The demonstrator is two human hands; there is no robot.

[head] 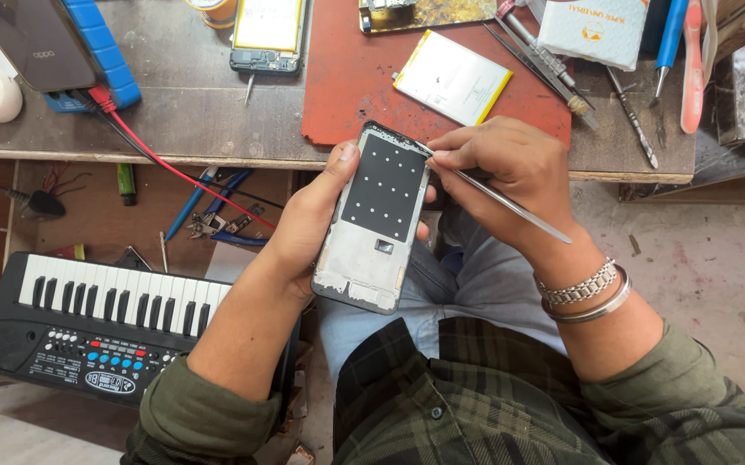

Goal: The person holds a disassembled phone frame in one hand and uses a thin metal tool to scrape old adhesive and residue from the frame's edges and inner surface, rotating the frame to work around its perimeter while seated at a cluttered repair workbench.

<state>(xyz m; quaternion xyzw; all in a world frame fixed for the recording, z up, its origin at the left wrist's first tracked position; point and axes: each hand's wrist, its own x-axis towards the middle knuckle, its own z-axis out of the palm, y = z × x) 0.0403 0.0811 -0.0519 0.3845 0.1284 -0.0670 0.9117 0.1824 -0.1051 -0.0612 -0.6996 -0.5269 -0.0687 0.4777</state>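
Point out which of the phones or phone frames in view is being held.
The stripped phone frame gripped in the left hand, worked on with a thin metal tool by the right hand. The others lie on the bench.

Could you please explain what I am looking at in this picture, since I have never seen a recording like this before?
There is no machine here: a person works with two bare hands, and the single picture comes from a camera worn on their head, looking down over their lap. The left hand holds an opened phone frame, its inner side facing up. The right hand holds a thin metal tool, with its tip at the frame's top right edge. Beyond lies a workbench with a red mat, a flat battery, another opened phone, tweezers and screwdrivers. Lower left, a small toy keyboard sits below the bench.
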